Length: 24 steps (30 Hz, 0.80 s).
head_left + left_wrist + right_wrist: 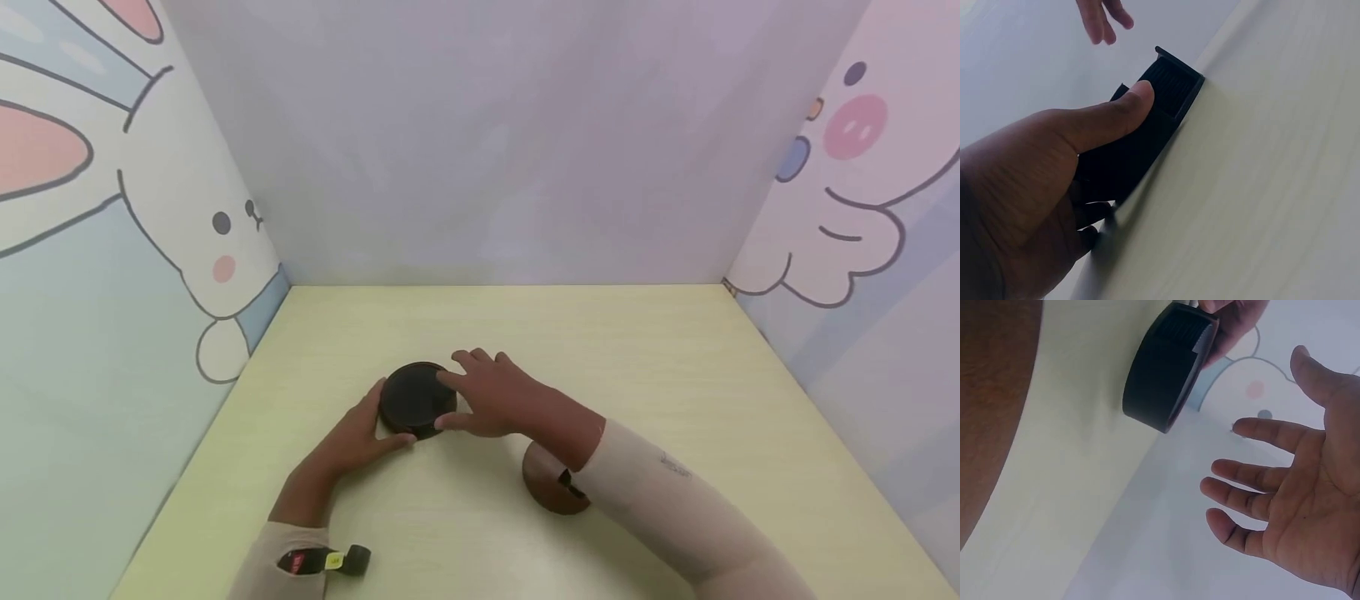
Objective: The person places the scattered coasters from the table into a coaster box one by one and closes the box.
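A black, round, short-walled object (415,398) with a flat dark top is on the pale table. A ribbed patch on its side shows in the left wrist view, where the object (1129,147) looks tilted along the tabletop; its exact kind is unclear. My left hand (367,437) grips its left side, thumb on the near wall and fingers round the far side. My right hand (491,396) hovers by its right edge, fingers spread. In the right wrist view that hand (1310,494) holds nothing and is apart from the black object (1163,369).
A brown round object (547,479) sits under my right forearm, partly hidden by the sleeve; its brown surface (994,400) fills the left edge of the right wrist view. The table (510,325) meets a plain back wall and cartoon-printed side walls.
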{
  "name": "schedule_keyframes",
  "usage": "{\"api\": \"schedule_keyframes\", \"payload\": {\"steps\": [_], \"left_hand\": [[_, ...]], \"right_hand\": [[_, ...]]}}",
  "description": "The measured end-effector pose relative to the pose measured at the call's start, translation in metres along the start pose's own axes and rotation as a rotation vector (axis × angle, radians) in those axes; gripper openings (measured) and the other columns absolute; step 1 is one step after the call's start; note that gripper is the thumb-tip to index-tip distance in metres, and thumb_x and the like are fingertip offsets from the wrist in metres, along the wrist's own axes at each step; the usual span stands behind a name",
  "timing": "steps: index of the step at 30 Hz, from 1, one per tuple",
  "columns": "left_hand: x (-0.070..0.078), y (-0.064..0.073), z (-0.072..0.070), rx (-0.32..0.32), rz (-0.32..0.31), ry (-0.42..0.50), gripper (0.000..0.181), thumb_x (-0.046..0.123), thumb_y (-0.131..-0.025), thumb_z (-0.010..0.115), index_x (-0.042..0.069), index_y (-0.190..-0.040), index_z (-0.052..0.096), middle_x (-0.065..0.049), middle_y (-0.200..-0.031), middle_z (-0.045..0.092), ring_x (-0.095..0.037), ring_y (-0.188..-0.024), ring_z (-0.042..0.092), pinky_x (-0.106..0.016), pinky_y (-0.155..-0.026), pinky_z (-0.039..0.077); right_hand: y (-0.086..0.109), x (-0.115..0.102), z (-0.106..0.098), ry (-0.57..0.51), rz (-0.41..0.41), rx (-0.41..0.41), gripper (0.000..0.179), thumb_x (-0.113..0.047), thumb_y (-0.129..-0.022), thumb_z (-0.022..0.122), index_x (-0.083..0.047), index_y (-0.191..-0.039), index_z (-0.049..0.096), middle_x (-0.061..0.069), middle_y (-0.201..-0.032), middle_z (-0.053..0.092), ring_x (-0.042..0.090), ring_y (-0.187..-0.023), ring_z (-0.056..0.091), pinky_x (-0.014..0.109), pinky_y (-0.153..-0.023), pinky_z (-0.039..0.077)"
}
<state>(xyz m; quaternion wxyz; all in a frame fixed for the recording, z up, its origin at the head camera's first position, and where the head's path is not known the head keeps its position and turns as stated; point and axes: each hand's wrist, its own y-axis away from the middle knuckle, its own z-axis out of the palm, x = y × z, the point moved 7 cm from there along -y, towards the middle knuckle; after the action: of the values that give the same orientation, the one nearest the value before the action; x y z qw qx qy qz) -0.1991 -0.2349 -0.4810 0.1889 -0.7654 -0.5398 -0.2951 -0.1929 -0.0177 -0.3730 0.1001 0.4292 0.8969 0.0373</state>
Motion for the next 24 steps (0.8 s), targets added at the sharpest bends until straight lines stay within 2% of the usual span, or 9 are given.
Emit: {"api": "schedule_keyframes", "payload": {"steps": [6,11,15,20,24], "left_hand": [[0.003,-0.003,0.000,0.009,0.038,0.028,0.119,0.053,-0.090,0.088,0.001,-0.172,0.020,-0.024,-0.176,0.036,-0.048,-0.163,0.037,-0.070,-0.130,0.033],[0.003,-0.002,0.000,0.010,0.039,-0.003,0.119,0.050,-0.091,0.088,-0.005,-0.171,0.018,-0.029,-0.175,0.034,-0.050,-0.162,0.035,-0.070,-0.130,0.033],[0.002,0.000,-0.001,0.011,0.036,-0.011,0.119,0.050,-0.092,0.087,-0.007,-0.170,0.018,-0.030,-0.175,0.032,-0.052,-0.162,0.034,-0.070,-0.129,0.033],[0.002,0.000,0.000,0.015,0.047,-0.014,0.119,0.050,-0.092,0.087,-0.006,-0.170,0.018,-0.030,-0.175,0.033,-0.052,-0.162,0.035,-0.070,-0.129,0.034],[0.002,0.000,0.001,0.020,0.048,-0.018,0.118,0.049,-0.092,0.088,-0.007,-0.170,0.019,-0.031,-0.174,0.035,-0.052,-0.161,0.037,-0.071,-0.128,0.035]], "right_hand": [[0.026,0.016,0.002,-0.059,-0.022,0.007,0.076,-0.067,-0.104,0.063,-0.022,-0.164,0.051,0.014,-0.170,0.045,0.034,-0.155,0.045,0.060,-0.115,0.045],[0.046,0.024,0.006,-0.086,-0.033,-0.008,0.075,-0.062,-0.104,0.067,-0.018,-0.163,0.052,0.018,-0.168,0.047,0.037,-0.154,0.046,0.063,-0.113,0.045],[0.054,0.030,0.012,-0.109,-0.036,-0.011,0.075,-0.060,-0.104,0.068,-0.016,-0.162,0.052,0.018,-0.167,0.047,0.038,-0.153,0.047,0.063,-0.112,0.045],[0.065,0.042,0.020,-0.186,0.012,-0.037,0.078,-0.057,-0.102,0.073,-0.016,-0.164,0.049,0.017,-0.170,0.044,0.039,-0.156,0.043,0.068,-0.119,0.040],[0.079,0.050,0.028,-0.272,0.093,-0.105,0.087,-0.059,-0.097,0.078,-0.018,-0.167,0.044,0.013,-0.175,0.037,0.038,-0.160,0.038,0.070,-0.123,0.040]]}}
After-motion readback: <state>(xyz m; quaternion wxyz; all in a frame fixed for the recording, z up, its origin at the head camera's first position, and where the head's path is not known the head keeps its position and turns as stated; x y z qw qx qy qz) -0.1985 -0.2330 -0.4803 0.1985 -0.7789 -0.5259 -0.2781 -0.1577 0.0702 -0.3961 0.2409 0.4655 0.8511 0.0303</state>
